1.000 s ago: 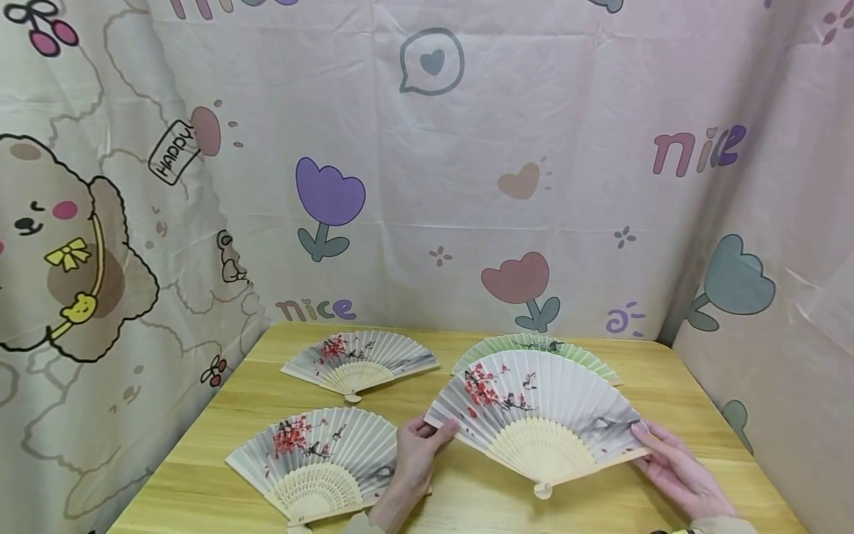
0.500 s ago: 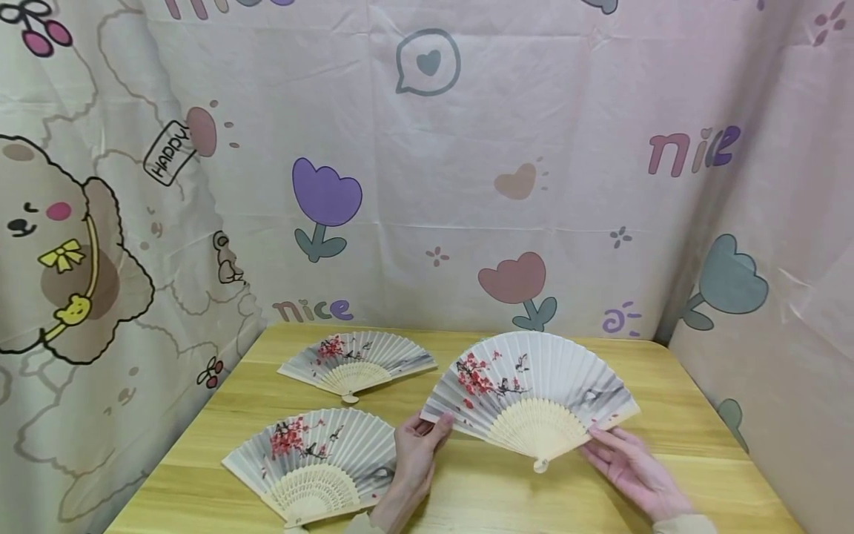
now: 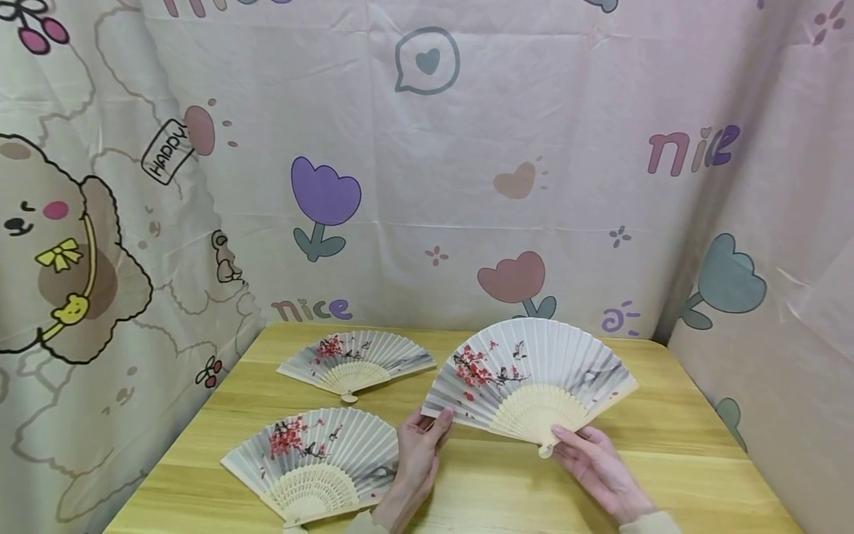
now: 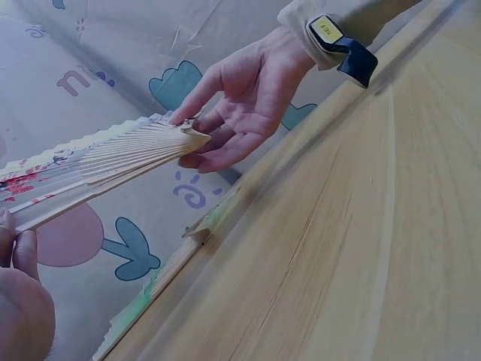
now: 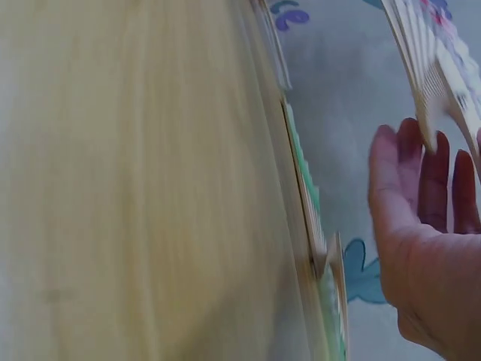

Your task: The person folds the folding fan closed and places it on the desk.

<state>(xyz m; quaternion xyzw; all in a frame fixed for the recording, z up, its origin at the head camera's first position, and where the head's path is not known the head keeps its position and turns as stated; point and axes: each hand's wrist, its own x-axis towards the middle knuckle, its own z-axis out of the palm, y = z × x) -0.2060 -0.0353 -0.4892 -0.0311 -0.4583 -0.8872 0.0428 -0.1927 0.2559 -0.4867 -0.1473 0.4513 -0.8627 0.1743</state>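
Spread wide above the table, a white-and-grey folding fan [image 3: 537, 363] with red blossoms and pale ribs is held between both hands. My left hand [image 3: 416, 456] pinches its left end guard, thumb on top. At the other side, the thumb of my right hand [image 3: 597, 463] lies on the ribs close to the pivot, its fingers beneath, as the left wrist view shows. Two similar fans lie spread on the left of the table: a near one [image 3: 313, 460], partly behind my left forearm, and a far one [image 3: 356, 360].
A green folding fan [image 4: 139, 304] lies on the wooden table [image 3: 680, 415], hidden behind the held fan in the head view. Printed cloth [image 3: 427, 148] hangs at the back and sides. My right wrist wears a dark band [image 4: 357, 64].
My right hand has slid from the fan's right end inward to near its pivot. The fan has risen slightly and now covers the green fan. My left hand keeps its pinch.
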